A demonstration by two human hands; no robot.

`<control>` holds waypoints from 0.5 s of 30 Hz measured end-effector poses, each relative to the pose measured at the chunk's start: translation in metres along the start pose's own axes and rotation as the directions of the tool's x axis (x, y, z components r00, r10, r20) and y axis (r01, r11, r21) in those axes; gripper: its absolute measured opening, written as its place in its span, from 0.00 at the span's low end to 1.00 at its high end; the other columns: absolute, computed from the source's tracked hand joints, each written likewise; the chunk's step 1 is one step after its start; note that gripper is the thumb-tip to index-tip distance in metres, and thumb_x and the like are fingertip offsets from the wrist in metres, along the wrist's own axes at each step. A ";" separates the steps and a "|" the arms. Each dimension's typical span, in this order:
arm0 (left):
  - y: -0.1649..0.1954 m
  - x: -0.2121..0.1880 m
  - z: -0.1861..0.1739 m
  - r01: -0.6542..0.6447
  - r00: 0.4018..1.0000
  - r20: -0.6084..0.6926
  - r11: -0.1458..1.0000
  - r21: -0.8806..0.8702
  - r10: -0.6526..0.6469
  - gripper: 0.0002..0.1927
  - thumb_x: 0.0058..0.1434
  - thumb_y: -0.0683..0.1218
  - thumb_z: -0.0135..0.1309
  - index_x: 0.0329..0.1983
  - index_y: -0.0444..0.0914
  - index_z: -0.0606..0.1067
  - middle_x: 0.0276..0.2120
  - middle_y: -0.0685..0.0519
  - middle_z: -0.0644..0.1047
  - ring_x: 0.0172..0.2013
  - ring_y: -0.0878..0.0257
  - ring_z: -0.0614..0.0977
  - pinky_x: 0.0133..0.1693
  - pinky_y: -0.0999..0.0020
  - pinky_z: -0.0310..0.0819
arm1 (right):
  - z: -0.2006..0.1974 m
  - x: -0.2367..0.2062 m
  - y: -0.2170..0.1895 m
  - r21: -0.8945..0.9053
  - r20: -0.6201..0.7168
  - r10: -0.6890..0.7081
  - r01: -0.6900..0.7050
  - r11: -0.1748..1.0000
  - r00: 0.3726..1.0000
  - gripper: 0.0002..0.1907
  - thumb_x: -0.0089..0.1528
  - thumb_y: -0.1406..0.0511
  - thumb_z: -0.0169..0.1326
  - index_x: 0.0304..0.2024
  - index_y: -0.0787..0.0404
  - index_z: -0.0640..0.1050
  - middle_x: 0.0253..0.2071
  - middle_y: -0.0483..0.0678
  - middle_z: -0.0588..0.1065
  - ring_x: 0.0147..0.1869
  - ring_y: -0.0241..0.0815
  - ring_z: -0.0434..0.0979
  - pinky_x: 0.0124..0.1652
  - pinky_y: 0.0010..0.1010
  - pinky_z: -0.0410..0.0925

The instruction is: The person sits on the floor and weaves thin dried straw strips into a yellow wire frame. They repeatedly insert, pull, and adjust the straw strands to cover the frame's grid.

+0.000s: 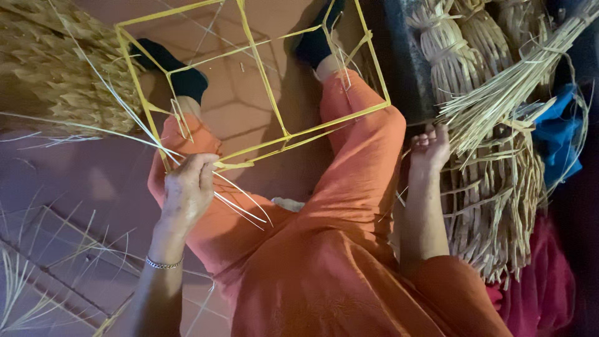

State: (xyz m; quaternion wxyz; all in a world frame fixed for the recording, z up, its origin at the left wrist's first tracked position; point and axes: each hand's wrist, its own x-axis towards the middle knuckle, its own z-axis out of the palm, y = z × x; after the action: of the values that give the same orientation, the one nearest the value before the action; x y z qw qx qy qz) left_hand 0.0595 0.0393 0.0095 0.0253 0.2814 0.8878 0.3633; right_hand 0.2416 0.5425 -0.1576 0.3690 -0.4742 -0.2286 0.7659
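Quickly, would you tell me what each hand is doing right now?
Left hand: closed, gripping the yellow strip frame at its near corner.
Right hand: fingers curled, touching the straw bundle; grip cannot be told.

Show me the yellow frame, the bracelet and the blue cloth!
Yellow frame [262,87]: head view, on its middle upright strip.
Bracelet [163,264]: head view, on the band around the left wrist.
Blue cloth [560,134]: head view, on its middle fold.

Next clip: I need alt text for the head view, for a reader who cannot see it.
A seated person in orange clothing grips a corner of a yellow strip frame with the left hand, loose straw strips trailing from it. The right hand reaches into a bundle of straw strips at the side, above woven straw pieces.
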 end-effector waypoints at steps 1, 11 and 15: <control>0.000 0.000 0.000 0.013 1.000 0.002 1.000 0.012 -0.013 0.06 0.67 0.38 0.55 0.46 0.36 0.76 0.38 0.42 0.81 0.40 0.45 0.83 0.40 0.56 0.78 | 0.001 0.002 -0.001 0.072 0.006 -0.021 0.021 0.997 1.000 0.11 0.71 0.58 0.49 0.37 0.55 0.76 0.28 0.42 0.76 0.24 0.34 0.70 0.28 0.29 0.67; 0.001 0.000 0.001 0.040 0.999 0.012 0.999 -0.010 -0.040 0.06 0.67 0.38 0.54 0.47 0.36 0.76 0.38 0.44 0.81 0.40 0.47 0.84 0.41 0.57 0.78 | 0.014 0.005 -0.003 0.343 0.063 0.130 -0.144 0.928 0.990 0.12 0.71 0.59 0.46 0.34 0.56 0.73 0.29 0.43 0.75 0.24 0.38 0.66 0.33 0.32 0.66; 0.002 0.001 0.000 0.051 0.999 0.005 0.999 0.002 -0.051 0.06 0.67 0.37 0.54 0.47 0.36 0.77 0.39 0.42 0.81 0.40 0.46 0.84 0.40 0.57 0.78 | 0.011 -0.002 -0.003 0.321 0.011 0.146 -0.142 0.936 0.989 0.13 0.71 0.56 0.45 0.37 0.54 0.75 0.31 0.43 0.77 0.24 0.36 0.67 0.31 0.29 0.65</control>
State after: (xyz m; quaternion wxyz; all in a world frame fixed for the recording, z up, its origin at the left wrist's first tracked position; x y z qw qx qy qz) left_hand 0.0600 0.0406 0.0111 0.0364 0.2595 0.8949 0.3612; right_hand 0.2331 0.5430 -0.1498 0.3855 -0.4284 -0.0633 0.8148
